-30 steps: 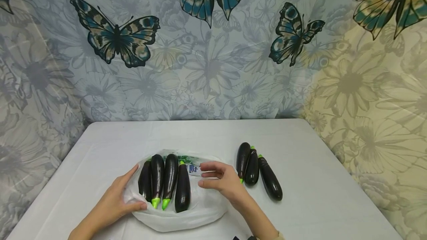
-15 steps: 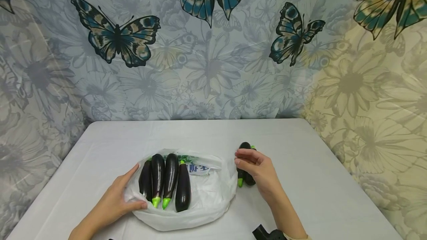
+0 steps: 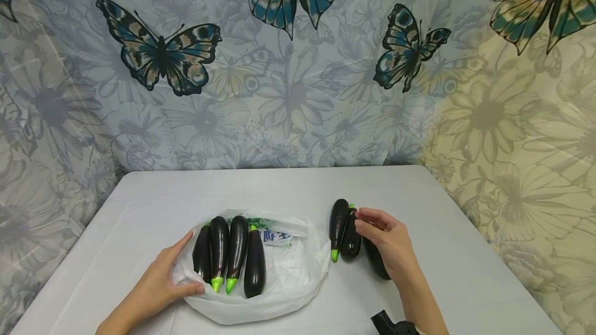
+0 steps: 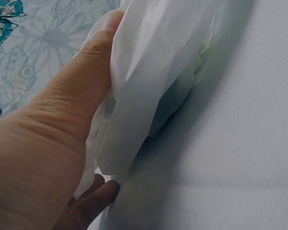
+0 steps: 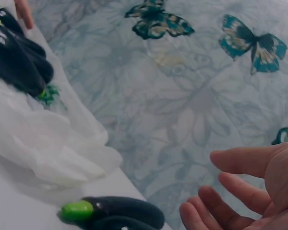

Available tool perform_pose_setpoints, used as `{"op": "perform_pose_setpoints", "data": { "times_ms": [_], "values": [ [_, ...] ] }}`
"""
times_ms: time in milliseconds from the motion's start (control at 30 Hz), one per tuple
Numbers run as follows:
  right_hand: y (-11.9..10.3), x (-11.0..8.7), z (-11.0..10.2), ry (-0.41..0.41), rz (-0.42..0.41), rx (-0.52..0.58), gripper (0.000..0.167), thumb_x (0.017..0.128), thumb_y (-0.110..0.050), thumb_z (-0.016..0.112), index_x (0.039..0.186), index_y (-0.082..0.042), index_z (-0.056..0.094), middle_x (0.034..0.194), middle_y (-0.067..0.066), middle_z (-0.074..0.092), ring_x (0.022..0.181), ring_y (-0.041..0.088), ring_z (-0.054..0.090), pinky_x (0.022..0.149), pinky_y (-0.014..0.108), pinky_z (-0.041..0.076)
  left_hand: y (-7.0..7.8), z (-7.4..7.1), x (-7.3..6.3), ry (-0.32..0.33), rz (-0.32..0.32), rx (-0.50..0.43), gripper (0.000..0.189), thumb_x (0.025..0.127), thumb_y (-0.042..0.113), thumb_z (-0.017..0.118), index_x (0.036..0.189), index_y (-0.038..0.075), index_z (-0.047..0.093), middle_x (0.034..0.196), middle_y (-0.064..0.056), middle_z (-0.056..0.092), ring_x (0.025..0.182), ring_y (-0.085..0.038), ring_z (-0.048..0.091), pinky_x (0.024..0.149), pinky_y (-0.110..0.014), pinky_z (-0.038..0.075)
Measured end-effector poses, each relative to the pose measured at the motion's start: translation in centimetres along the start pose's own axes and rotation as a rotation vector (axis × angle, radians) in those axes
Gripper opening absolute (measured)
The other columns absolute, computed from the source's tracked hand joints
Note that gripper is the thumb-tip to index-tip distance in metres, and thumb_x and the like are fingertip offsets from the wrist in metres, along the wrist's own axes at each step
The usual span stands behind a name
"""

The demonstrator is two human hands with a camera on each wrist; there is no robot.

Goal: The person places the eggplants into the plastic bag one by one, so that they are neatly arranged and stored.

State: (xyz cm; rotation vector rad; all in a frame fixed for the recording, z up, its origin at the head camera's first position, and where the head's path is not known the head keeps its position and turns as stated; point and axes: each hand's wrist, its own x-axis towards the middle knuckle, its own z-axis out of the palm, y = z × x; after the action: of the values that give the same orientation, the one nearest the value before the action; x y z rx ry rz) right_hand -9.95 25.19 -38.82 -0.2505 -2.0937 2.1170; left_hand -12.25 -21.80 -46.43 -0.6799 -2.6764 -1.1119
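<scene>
In the head view a white plastic bag (image 3: 242, 311) lies spread on the table, with several dark, glossy eggplants (image 3: 238, 244) side by side in its left half. My left hand (image 3: 155, 280) holds the bag's left side, thumb on the front rim; in the left wrist view the thumb presses against the plastic (image 4: 134, 62). Right of the bag lie three more eggplants (image 3: 338, 225). My right hand (image 3: 390, 244) hovers over the rightmost eggplant (image 3: 376, 260), partly hiding it. Its fingers are loosely bent with nothing between them, as the right wrist view also shows.
The white table (image 3: 223, 187) ends at a patterned butterfly backdrop (image 3: 298, 118). A black strap-like object (image 3: 391, 324) sits by my right wrist at the bottom edge. Printed blue characters (image 3: 277, 237) show on the bag's inside.
My right hand has moved right, from over the bag's right side, past the two left loose eggplants, to above the rightmost one. My left hand stays on the bag; the eggplants have not moved noticeably.
</scene>
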Motion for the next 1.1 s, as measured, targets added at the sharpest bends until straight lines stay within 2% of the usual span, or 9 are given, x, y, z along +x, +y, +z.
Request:
{"op": "perform_pose_setpoints", "data": {
  "times_ms": [267,467,633,833,1100],
  "values": [
    [0.7,0.1,-2.1,0.081,-0.010,-0.068,0.049,0.087,-0.012,0.077,0.128,0.008,0.057,0.115,0.007,0.066,0.098,0.014,0.065,0.086,0.026,0.053,0.0,-0.1,-0.2,0.001,-0.009,0.009,0.114,0.064,0.044,0.091,0.155,0.012,0.031,0.132,-0.023,0.051,0.118,-0.041,0.049,0.090,-0.062,0.040],
    [1.1,0.6,-3.2,0.087,0.027,-0.134,0.049,0.088,-0.016,0.077,0.128,0.005,0.058,0.116,0.005,0.065,0.098,0.012,0.064,0.087,0.028,0.052,0.0,-0.1,-0.2,-0.004,-0.016,0.007,0.113,0.064,0.044,0.091,0.155,0.012,0.031,0.132,-0.024,0.050,0.118,-0.042,0.049,0.090,-0.063,0.040],
    [1.3,1.0,-4.9,0.063,0.061,-0.216,0.048,0.089,-0.020,0.076,0.129,0.001,0.060,0.124,0.011,0.062,0.097,0.009,0.064,0.086,0.027,0.052,0.0,0.0,0.0,-0.014,-0.017,0.010,0.113,0.065,0.047,0.090,0.156,0.014,0.030,0.134,-0.023,0.050,0.118,-0.041,0.049,0.090,-0.063,0.040],
    [1.4,1.1,-6.6,0.016,0.103,-0.302,0.059,0.089,-0.023,0.075,0.136,0.005,0.052,0.134,0.020,0.054,0.097,0.008,0.062,0.085,0.028,0.052,0.1,0.1,0.2,-0.023,-0.014,0.003,0.113,0.066,0.047,0.089,0.155,0.011,0.031,0.135,-0.023,0.049,0.119,-0.042,0.048,0.092,-0.064,0.040],
    [2.0,1.3,-6.5,0.009,0.158,-0.291,0.060,0.089,-0.021,0.075,0.136,0.007,0.051,0.134,0.024,0.052,0.097,0.011,0.063,0.085,0.032,0.053,0.1,0.0,0.1,-0.028,-0.020,-0.008,0.110,0.066,0.046,0.089,0.153,0.009,0.033,0.138,-0.024,0.047,0.121,-0.043,0.046,0.092,-0.065,0.038]
  ]
}}
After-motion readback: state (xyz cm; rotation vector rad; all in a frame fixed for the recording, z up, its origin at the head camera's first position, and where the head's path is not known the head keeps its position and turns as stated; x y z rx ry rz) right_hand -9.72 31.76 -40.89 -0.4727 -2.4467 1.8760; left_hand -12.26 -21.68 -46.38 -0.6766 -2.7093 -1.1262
